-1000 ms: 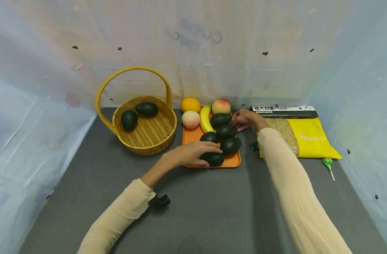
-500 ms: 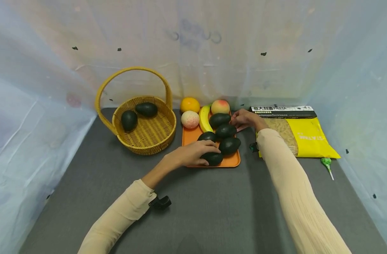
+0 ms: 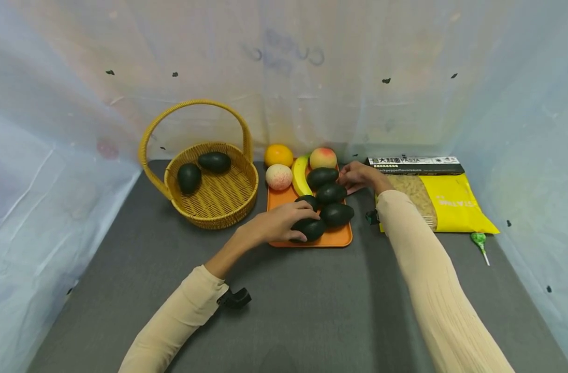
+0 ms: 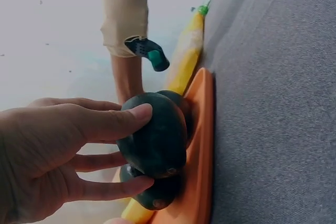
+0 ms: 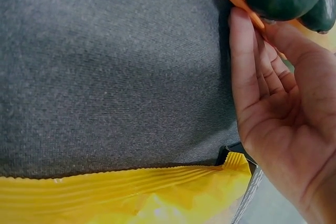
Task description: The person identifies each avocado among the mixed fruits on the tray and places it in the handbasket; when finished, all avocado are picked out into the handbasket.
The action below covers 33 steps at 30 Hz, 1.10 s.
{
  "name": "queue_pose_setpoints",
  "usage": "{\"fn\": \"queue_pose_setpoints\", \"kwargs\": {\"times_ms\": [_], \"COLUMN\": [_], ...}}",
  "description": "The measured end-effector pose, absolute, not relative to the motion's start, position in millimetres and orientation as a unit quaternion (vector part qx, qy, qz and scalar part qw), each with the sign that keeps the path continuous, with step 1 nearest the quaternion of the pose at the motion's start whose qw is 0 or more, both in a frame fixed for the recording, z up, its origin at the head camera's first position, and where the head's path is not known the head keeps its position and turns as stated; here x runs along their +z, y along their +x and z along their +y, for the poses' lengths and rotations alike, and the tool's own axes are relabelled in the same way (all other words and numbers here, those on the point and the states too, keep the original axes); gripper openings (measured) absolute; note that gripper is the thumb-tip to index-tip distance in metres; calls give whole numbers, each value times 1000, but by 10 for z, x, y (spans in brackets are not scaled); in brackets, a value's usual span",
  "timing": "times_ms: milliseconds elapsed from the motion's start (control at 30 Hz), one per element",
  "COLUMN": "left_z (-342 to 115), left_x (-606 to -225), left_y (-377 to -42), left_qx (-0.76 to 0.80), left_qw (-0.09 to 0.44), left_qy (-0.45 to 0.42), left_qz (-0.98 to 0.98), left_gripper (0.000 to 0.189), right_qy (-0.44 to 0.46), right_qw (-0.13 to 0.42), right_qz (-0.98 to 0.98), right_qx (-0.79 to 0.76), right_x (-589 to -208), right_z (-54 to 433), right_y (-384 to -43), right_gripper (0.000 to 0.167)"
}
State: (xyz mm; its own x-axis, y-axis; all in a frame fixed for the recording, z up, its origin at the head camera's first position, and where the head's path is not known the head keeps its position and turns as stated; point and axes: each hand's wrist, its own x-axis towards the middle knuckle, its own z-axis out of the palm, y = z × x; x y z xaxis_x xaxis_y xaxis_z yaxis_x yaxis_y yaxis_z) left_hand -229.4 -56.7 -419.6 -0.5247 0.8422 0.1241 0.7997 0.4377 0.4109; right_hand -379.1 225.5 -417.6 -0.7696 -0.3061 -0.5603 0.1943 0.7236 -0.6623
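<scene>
While the right hand [image 3: 360, 175] pinches the right rim of the tray [image 3: 337, 239], the left hand [image 3: 284, 220] grips the avocado [image 3: 308, 230] near the tray's lower edge, mid-frame. The avocado has shifted slightly left, which suggests that lifting is starting. Bare weave beside two avocados [image 3: 189, 178] in the basket [image 3: 228, 204], left of frame, offers room; the handle [image 3: 204, 101] arches above.

You're in a makeshift, lab-like booth [image 3: 516, 145]: pale sheets [image 3: 284, 98] dotted with dark patches [image 3: 386, 81] hang round three sides of your grey bench [image 3: 311, 305], and you wear a black wrist gadget [image 3: 237, 298].
</scene>
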Motion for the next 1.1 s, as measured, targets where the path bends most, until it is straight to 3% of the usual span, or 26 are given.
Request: {"fn": "queue_pose_setpoints", "kwargs": {"times_ms": [467, 767, 1100], "left_z": [-646, -712, -922], "left_x": [-4131, -4044, -3881], "left_y": [-2273, -2251, -2269], "left_qx": [243, 262, 258], "left_qw": [27, 13, -38], "left_qy": [466, 452, 420], "left_qz": [850, 852, 869], "left_gripper": [43, 57, 67], "right_qy": [-35, -38, -38], "right_qw": [329, 308, 315], "right_qz": [865, 871, 868], "right_qx": [-377, -380, -383], "right_x": [-4240, -4379, -4408], "right_z": [2265, 2331, 2322], "right_y": [-3795, -3879, -3896], "right_gripper": [29, 25, 26]}}
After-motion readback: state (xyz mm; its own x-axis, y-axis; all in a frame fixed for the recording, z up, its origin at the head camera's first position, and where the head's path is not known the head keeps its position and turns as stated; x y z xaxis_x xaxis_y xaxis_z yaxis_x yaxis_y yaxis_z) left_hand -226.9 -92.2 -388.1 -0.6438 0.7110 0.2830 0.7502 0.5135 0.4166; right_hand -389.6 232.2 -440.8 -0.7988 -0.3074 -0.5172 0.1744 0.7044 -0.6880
